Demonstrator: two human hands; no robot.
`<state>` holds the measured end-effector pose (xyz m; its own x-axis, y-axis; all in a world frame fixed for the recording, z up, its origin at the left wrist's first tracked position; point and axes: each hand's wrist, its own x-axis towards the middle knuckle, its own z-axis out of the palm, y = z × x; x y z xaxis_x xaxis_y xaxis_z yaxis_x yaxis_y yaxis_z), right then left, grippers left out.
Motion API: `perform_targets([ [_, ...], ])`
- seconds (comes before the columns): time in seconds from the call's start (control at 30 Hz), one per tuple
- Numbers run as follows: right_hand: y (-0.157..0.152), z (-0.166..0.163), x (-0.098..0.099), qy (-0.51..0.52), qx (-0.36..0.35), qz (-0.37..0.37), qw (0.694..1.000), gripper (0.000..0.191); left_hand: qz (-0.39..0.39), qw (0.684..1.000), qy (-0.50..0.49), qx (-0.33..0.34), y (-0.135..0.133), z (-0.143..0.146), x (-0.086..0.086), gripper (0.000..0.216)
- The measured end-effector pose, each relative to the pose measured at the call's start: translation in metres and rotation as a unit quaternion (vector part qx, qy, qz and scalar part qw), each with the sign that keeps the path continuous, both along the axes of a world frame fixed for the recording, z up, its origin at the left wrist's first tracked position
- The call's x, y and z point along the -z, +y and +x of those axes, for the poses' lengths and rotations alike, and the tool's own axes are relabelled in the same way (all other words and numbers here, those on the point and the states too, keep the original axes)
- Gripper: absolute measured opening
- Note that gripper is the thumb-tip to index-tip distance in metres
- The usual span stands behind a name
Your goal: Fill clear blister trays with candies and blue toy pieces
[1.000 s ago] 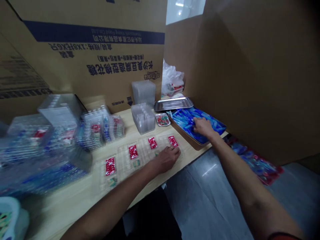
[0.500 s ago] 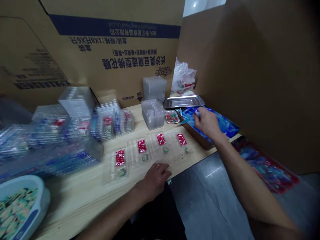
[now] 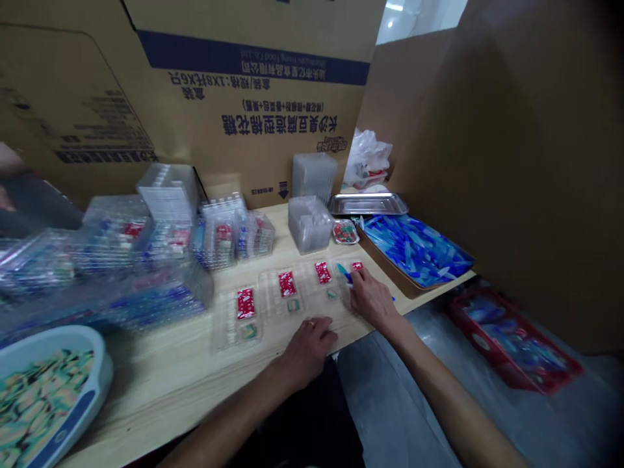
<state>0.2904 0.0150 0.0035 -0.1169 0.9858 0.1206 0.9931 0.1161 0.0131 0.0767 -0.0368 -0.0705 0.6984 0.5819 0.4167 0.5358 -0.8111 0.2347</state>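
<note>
Four-sided clear plastic trays (image 3: pixel 221 325) lie in a row on the table, each with a red printed packet (image 3: pixel 246 303) and a small green-and-cream piece (image 3: pixel 249 331). My right hand (image 3: pixel 373 299) is over the rightmost tray, closed on slim blue plastic pieces (image 3: pixel 344 272); its fingers partly cover the red packet there. Another blue tip shows beside the palm. My left hand (image 3: pixel 309 348) rests near the table's front edge, in front of the trays, its fingers loosely bent with nothing visible in them. A cardboard box (image 3: pixel 390 266) of blue pieces stands to the right.
Stacked clear trays (image 3: pixel 311 225), a small dish of red-and-green packets (image 3: pixel 346 232) and a metal tray (image 3: pixel 369 205) stand behind. Filled trays (image 3: pixel 146 292) crowd the left, beside a light-blue basin (image 3: pixel 100 364). A red crate (image 3: pixel 517 344) sits lower right. Another person's blurred hand (image 3: pixel 7 162) shows at left.
My right hand has moved left from the box of blue pieces to the rightmost tray, carrying blue pieces. The left hand stays on the table; the view has shifted slightly.
</note>
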Motion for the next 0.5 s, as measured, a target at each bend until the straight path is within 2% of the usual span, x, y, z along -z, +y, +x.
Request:
perform_targets([
  [0.13,-0.003,0.007,-0.002,0.047,0.018,-0.007,0.999,0.028,0.005,1.000,-0.013,0.005,0.000,0.002,0.001,0.023],
  [0.23,0.013,0.001,-0.013,0.085,0.028,-0.035,0.995,0.028,-0.001,1.000,-0.006,0.012,-0.001,0.005,0.001,0.023],
  [0.37,0.050,-0.040,-0.026,0.122,0.019,-0.127,0.984,0.034,-0.018,1.000,0.020,0.010,-0.002,0.006,0.002,0.021],
  [0.5,0.080,-0.093,-0.021,0.119,-0.008,-0.166,0.979,0.037,-0.033,0.999,0.038,0.003,-0.002,0.005,0.004,0.019],
])
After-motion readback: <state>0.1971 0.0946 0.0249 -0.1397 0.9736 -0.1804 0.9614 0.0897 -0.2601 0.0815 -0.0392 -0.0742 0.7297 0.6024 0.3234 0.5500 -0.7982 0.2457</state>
